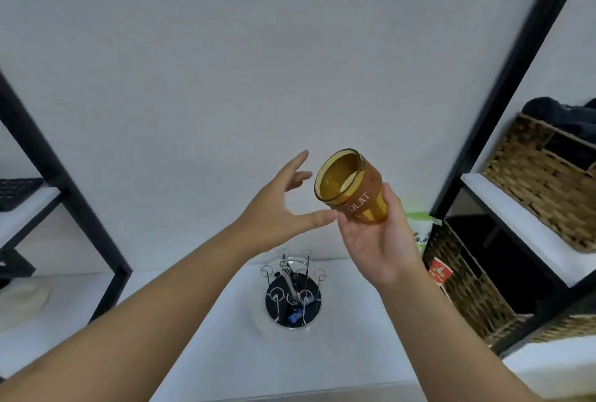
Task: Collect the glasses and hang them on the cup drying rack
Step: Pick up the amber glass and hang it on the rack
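Hands: right (377,240) around amber glass (351,188).

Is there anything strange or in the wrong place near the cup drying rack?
Yes. Small blue wrapped items lie on the dark round base of the cup drying rack, among its wire pegs, where glasses should hang. No glass hangs there yet; the amber glass is tilted in the right hand.

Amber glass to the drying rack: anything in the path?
Nothing visible. The amber glass is held in the right hand, above the cup drying rack; its prongs look bare. The left hand is beside the glass.
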Motion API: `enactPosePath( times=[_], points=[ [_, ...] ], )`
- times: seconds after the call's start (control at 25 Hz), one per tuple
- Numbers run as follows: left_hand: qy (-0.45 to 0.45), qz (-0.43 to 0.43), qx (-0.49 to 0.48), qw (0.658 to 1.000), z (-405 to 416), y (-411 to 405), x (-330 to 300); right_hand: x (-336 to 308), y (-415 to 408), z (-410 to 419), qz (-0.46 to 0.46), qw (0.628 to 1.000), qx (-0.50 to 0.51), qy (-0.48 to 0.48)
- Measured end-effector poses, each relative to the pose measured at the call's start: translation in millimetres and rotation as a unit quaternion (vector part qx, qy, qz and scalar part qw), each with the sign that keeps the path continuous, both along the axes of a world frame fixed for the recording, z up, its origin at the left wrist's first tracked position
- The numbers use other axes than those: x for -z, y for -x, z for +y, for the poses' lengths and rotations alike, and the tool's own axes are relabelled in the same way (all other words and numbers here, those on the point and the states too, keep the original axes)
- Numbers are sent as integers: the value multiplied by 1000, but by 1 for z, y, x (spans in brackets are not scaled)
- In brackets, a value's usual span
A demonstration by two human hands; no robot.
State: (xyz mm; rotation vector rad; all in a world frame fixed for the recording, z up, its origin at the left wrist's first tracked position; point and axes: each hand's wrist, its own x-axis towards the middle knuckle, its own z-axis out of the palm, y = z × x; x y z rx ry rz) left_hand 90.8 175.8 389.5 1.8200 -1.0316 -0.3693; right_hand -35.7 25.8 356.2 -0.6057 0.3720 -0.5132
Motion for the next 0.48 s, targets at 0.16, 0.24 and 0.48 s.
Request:
enactPosePath(
  times=[0.16,0.24,0.48],
  points=[
    [-93,-13,-23,995,17,-46,120,86,-3,-17,73,997,26,0],
    [-114,-4,-44,992,17,-61,171,127,-1,-22,95,995,29,4],
    [-110,-13,-104,988,6,-70,272,217,-5,-35,194,980,15,34]
  ],
)
